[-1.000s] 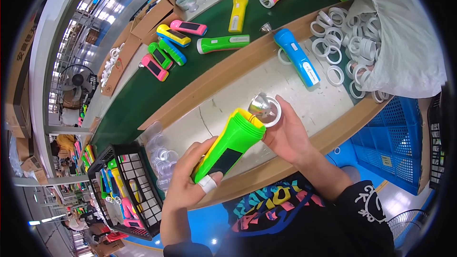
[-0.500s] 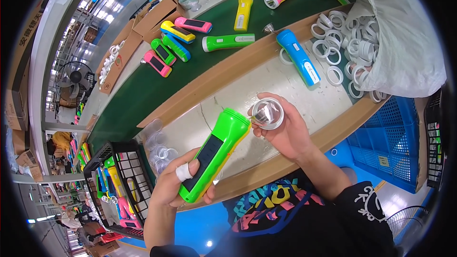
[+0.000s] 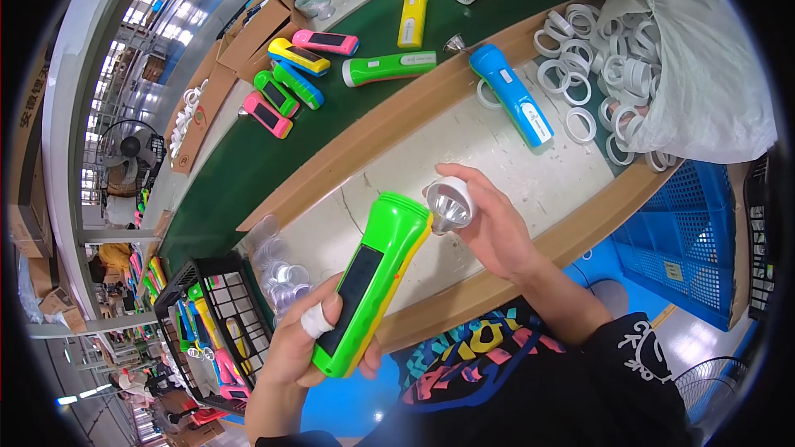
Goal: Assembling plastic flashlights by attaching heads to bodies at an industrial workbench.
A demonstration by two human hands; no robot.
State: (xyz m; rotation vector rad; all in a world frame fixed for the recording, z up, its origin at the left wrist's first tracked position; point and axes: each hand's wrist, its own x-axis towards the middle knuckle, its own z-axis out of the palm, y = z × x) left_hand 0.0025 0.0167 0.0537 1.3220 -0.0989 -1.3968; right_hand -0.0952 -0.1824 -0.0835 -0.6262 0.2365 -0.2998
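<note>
My left hand [image 3: 300, 346] is wrapped round a green flashlight body [image 3: 391, 236] with a dark panel on top and a yellow underside. A white strip is wound round that thumb. The body's wide threaded end points up and away from me. In my right hand [image 3: 502, 236], fingers curl round a shiny cone-shaped reflector [image 3: 448, 209] with a white ring at its wide rim. The reflector's narrow end is beside the flashlight's wide end; whether they touch I cannot tell.
Clear round lenses [image 3: 283, 271] are piled at the left of a cardboard-edged work area. A blue flashlight [image 3: 509, 91] lies near white rings [image 3: 580, 124] spilling from a white sack [image 3: 704, 91]. More flashlights [image 3: 389, 68] lie on a green belt. A black basket [image 3: 236, 281] stands left, a blue crate [image 3: 671, 240] right.
My right hand has turned the reflector, so its shiny bowl now shows and its narrow end points down. The flashlight body has shifted slightly left and toward me.
</note>
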